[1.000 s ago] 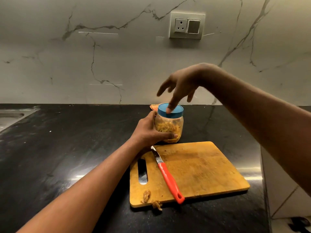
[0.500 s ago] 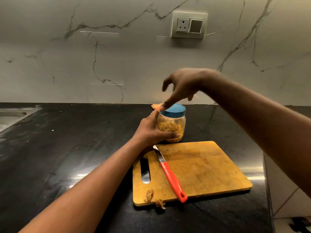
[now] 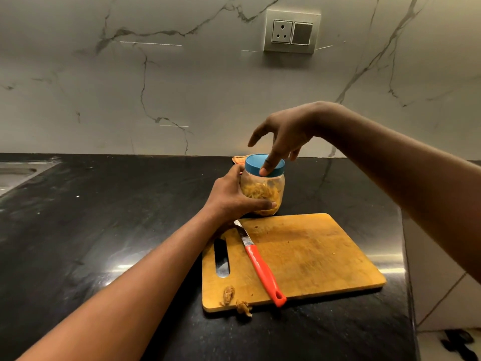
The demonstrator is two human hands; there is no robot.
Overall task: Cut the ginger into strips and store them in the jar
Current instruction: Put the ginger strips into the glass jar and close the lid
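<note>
The jar (image 3: 277,182) of ginger strips (image 3: 260,195) stands on the tabletop (image 3: 104,217) just behind the board (image 3: 312,256). The left grip (image 3: 231,196) is clamped round its side, fingers curled. The right grip (image 3: 283,134) hangs above, fingers spread apart, one fingertip (image 3: 264,171) pressing the blue lid (image 3: 252,162). A knife (image 3: 263,269) lies on the board.
</note>
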